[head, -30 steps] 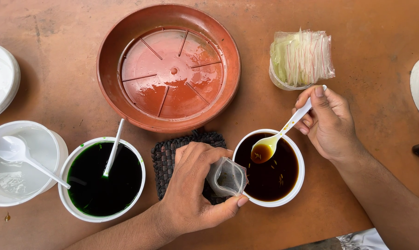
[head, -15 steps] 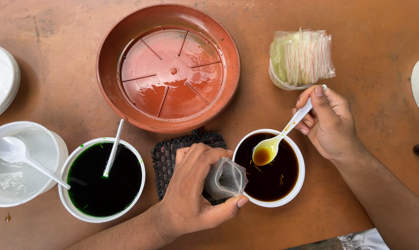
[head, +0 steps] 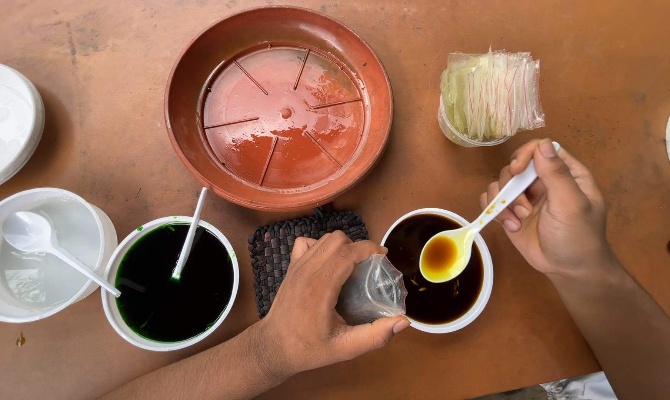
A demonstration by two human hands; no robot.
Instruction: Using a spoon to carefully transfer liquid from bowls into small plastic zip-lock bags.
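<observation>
left hand (head: 316, 311) was closed round a small clear plastic bag (head: 372, 290), at 9 o'clock of the white bowl of dark liquid (head: 442, 326) | bag looked thin, limp, slippery; best pinched at its mouth | right hand (head: 553, 207) gripped a white plastic spoon (head: 461, 248), brimful of amber liquid, light but spill-prone, above that bowl

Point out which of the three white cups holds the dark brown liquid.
The round white cup on the right, under the white plastic spoon held by the right hand. The middle cup holds dark green liquid, the left one clear.
</observation>
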